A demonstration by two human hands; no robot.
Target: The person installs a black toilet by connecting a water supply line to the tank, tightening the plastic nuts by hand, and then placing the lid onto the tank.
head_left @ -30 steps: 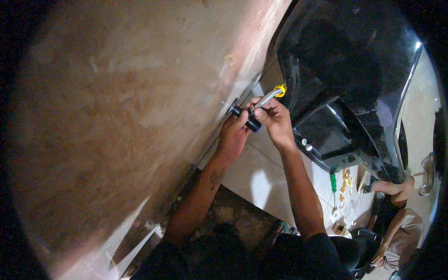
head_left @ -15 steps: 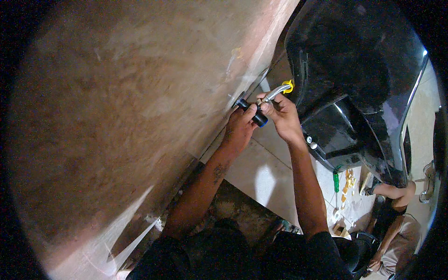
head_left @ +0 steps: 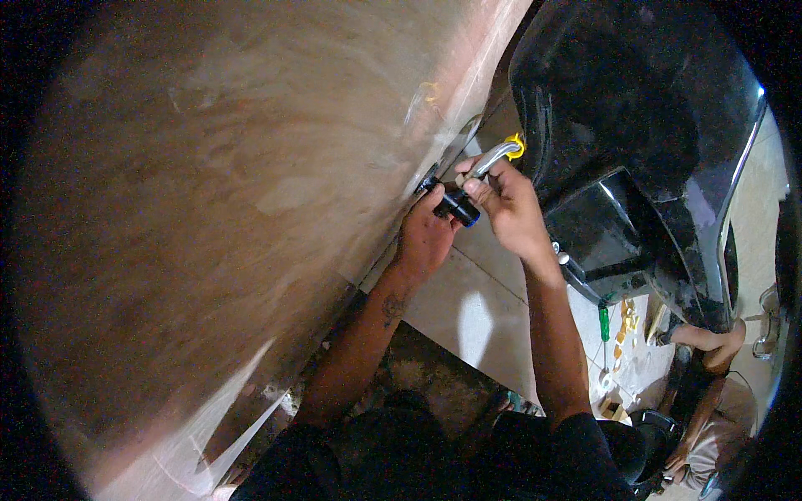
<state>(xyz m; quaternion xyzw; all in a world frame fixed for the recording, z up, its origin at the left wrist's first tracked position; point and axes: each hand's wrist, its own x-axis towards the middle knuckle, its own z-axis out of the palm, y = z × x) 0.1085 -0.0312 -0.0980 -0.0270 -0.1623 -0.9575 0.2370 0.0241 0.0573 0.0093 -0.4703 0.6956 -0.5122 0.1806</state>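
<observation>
The black cylindrical fitting with a blue rim at its near end (head_left: 466, 212) lies slantwise beside the large brown, plaster-like wall (head_left: 251, 192); take it as the landmark. The left hand (head_left: 424, 238), just below and left of it, has a narrow grip closed about its body, thumb along the top. The right hand (head_left: 511, 215), to its right, has a small, pinching grip on the silvery flexible hose (head_left: 493, 159), at the end nearest the fitting.

From there the hose rises up and right of the fitting to a bright yellow plastic ring (head_left: 517, 147), beside the big glossy black moulded body (head_left: 626, 92), which fills the area to the fitting's right.

As far as can be judged, the hose end is already brought up to the fitting's side, but the joint seems unfinished, since both hands are busy there. Fingers hide the contact, so whether it is threaded or tight cannot be told, nor whether the fitting's far end is fixed to the wall.

Well below and right of the fitting, on the pale tiled floor (head_left: 493, 280), lie a green-handled screwdriver (head_left: 604, 324) and yellowish scraps (head_left: 622, 334); farther out is a co-worker's hand (head_left: 675, 462).
</observation>
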